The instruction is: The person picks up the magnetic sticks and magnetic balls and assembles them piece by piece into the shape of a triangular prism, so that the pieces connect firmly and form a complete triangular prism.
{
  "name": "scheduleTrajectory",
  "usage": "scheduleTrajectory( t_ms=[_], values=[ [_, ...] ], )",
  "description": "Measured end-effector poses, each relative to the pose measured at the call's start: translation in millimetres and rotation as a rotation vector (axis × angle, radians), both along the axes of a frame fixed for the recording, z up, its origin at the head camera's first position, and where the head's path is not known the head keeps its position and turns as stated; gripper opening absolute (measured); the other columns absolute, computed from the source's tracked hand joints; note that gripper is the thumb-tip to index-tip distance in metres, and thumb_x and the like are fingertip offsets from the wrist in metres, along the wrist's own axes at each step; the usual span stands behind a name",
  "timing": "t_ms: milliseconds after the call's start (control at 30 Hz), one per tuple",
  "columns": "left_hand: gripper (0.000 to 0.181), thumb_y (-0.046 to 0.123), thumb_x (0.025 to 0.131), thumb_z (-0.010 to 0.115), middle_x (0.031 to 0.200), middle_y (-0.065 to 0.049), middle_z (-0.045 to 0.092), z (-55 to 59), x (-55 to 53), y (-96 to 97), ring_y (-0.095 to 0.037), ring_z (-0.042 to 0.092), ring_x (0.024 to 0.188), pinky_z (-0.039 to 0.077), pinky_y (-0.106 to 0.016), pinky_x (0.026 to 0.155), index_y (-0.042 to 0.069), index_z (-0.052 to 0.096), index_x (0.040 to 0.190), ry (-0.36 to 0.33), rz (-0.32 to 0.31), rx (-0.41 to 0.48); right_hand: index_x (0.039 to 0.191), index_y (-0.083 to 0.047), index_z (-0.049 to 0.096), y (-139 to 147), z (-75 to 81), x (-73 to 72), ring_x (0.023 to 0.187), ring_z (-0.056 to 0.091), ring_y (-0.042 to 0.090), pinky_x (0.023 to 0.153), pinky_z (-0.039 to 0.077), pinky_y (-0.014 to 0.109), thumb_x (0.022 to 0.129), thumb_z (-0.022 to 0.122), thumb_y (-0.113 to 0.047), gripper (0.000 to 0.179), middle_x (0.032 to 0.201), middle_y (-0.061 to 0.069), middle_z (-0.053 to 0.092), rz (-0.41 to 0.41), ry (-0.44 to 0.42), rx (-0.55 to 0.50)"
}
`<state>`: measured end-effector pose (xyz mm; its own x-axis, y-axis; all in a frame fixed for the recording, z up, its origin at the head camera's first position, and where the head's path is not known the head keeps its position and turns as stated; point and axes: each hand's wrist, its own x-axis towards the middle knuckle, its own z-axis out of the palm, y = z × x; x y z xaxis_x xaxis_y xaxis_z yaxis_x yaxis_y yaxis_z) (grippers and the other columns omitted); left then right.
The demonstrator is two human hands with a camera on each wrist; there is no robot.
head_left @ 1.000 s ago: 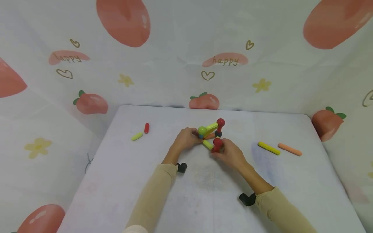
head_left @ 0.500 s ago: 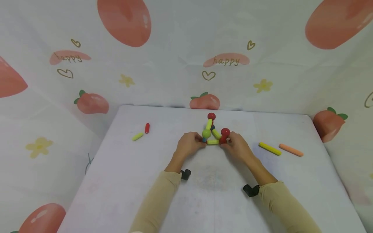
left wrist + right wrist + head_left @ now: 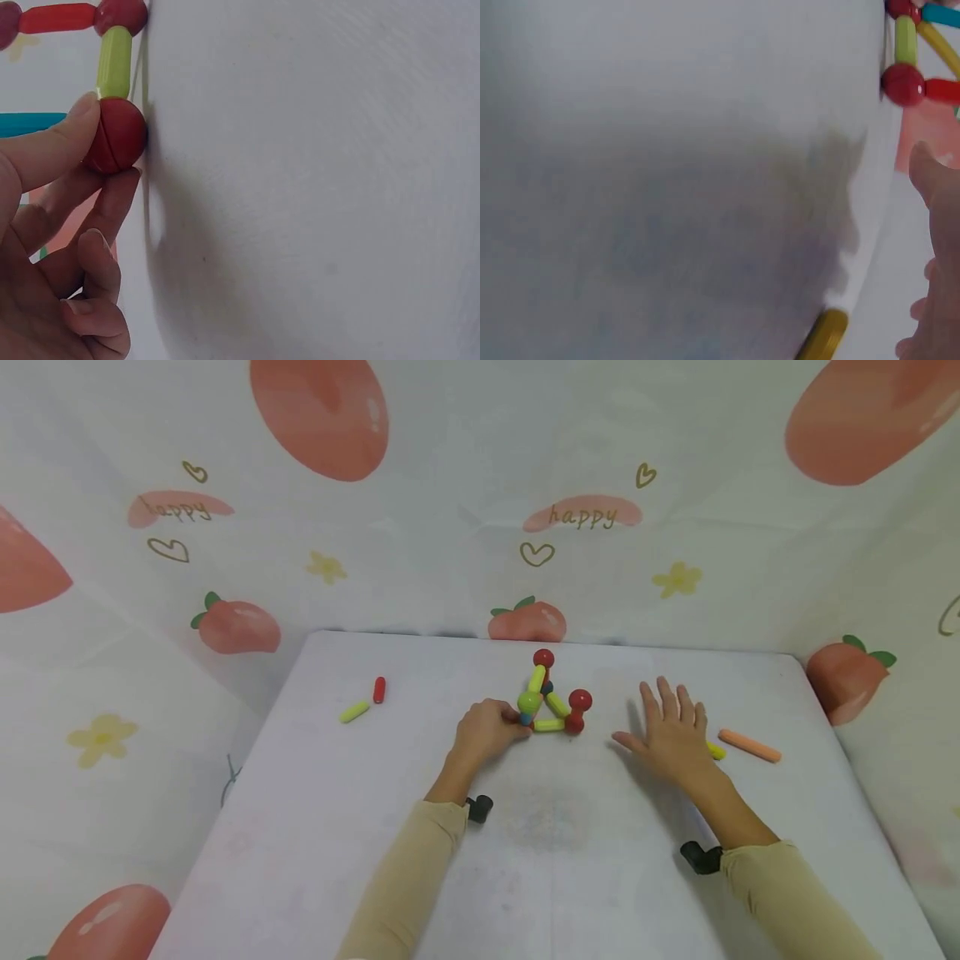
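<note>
The right hand [image 3: 675, 739], at the ball-and-stick frame [image 3: 550, 725] half a second ago, is now well to its right — fingers spread apart, partly hiding a yellow stick [image 3: 717, 750]. The left hand [image 3: 487, 728] keeps its grip clamped on the near-left red ball [image 3: 120, 135]. The frame stands unmoved near the worktop's [image 3: 525, 877] far edge — near lime rod running left to right, posts upright.

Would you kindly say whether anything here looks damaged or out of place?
A greyish smudge on the white tabletop, on the near side of the ball-and-stick frame, looks odd, darker than its surroundings. Nothing looks broken.
</note>
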<state>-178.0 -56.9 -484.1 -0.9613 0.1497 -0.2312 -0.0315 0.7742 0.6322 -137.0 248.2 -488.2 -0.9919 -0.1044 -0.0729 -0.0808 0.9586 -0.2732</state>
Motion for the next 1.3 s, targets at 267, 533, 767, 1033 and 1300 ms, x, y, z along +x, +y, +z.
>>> scheduleTrajectory(
  t_ms=[267,533,767,1033,1300],
  values=[
    [0.030,0.038,0.085,0.083,0.092,0.005,0.078,1.6,0.7,0.9,-0.017,0.068,0.090,0.052,-0.038,0.082,0.017,0.079,0.105,-0.019,0.010,-0.002,0.162,-0.003,0.011,38,-1.9,15.1,0.151,0.000,0.061,0.114,-0.002,0.080,0.097,0.053,-0.065,0.100,0.167,0.033,0.003,-0.020,-0.039,0.031],
    [0.030,0.040,0.084,0.083,0.093,0.006,0.078,-1.9,-0.4,0.4,-0.017,0.068,0.092,0.052,-0.038,0.083,0.018,0.079,0.105,-0.011,0.015,-0.006,0.156,0.000,0.022,52,-7.7,24.8,0.138,0.020,0.067,0.103,0.021,0.082,0.102,0.055,-0.050,0.081,0.159,0.038,0.016,-0.029,-0.042,0.071],
    [0.030,0.041,0.083,0.083,0.092,0.007,0.078,-2.0,-0.7,-0.2,-0.016,0.069,0.090,0.053,-0.038,0.081,0.019,0.079,0.103,-0.007,0.016,-0.007,0.137,0.006,0.050,45,-9.3,28.8,0.112,0.047,0.060,0.086,0.040,0.070,0.102,0.054,-0.010,0.038,0.129,0.037,0.046,0.028,0.058,0.072],
    [0.029,0.040,0.085,0.083,0.093,0.006,0.078,1.2,0.5,0.0,-0.017,0.069,0.091,0.053,-0.038,0.082,0.018,0.079,0.104,-0.019,0.004,0.000,0.128,0.005,0.061,27,5.6,19.7,0.090,0.059,0.049,0.075,0.047,0.059,0.092,0.064,0.007,0.036,0.105,0.031,0.062,0.107,0.221,-0.047],
    [0.029,0.040,0.085,0.083,0.095,0.006,0.079,1.8,0.7,-0.3,-0.017,0.070,0.094,0.053,-0.039,0.084,0.018,0.079,0.105,-0.017,0.014,-0.002,0.134,-0.002,0.059,-5,54.5,-4.9,0.097,0.061,0.038,0.082,0.050,0.053,0.094,0.067,0.002,0.041,0.107,0.022,0.066,0.213,0.421,-0.316]
  ],
)
